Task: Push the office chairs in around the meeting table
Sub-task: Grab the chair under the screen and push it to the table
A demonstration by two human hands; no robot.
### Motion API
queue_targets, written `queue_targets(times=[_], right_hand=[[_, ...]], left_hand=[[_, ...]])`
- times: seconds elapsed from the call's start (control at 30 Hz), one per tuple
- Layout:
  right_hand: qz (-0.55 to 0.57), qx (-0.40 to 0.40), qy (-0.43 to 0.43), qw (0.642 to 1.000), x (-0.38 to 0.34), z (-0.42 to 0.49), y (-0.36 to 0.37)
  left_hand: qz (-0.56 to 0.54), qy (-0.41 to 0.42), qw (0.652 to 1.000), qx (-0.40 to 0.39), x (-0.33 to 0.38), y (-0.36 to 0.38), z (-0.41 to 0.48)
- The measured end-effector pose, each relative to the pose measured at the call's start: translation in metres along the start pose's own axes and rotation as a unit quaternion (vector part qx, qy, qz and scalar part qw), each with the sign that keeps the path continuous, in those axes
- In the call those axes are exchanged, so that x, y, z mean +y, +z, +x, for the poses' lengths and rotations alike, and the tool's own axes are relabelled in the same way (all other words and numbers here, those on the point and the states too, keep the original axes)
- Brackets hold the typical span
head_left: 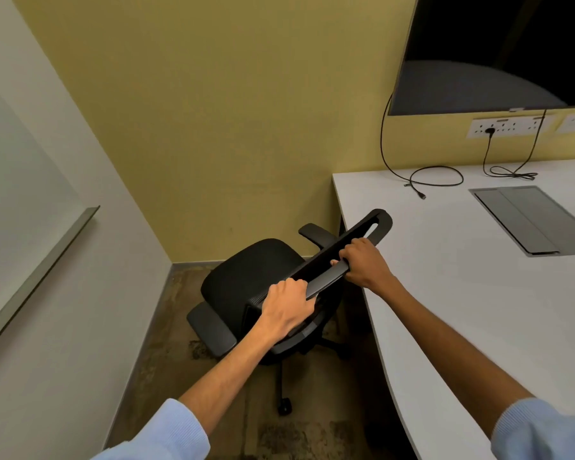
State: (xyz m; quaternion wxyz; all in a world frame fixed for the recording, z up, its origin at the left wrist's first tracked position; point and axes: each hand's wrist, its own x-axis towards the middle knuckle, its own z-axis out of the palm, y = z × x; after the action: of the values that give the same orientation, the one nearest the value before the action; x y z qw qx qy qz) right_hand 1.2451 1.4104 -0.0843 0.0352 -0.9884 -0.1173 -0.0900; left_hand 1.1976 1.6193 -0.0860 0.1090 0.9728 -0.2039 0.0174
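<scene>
Beside the table's [462, 277] left edge, the chair [246, 280] stands turned away, not yet tucked in. Left hand [287, 307] and right hand [364, 265] grip its backrest top, fingers wrapped tight. Turning and pushing remain.

The office chair [246, 280] is black all over, its seat a fine mesh weave; the desk [462, 293] is plain white with a grey metal hatch [528, 220]; the wall [213, 111] is mustard yellow; the floor [180, 327] mottled brown; both sleeves [166, 433] pale blue, ribbed; cables [435, 177] black.
</scene>
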Motion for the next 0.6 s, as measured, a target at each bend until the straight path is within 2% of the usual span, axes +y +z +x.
queue_targets(times=[0.17,0.43,0.6], right_hand=[[0.004,-0.016,-0.01,1.0,-0.033,-0.004,0.001],[-0.014,-0.091,-0.023,0.995,-0.115,-0.016,-0.004],[-0.012,-0.08,0.04,0.996,-0.138,-0.023,-0.006]], left_hand=[[0.025,-0.003,0.999,-0.023,-0.034,-0.011,-0.017],[0.093,0.03,0.994,-0.045,-0.119,-0.036,-0.049],[0.099,0.054,0.993,-0.041,-0.177,-0.053,-0.057]])
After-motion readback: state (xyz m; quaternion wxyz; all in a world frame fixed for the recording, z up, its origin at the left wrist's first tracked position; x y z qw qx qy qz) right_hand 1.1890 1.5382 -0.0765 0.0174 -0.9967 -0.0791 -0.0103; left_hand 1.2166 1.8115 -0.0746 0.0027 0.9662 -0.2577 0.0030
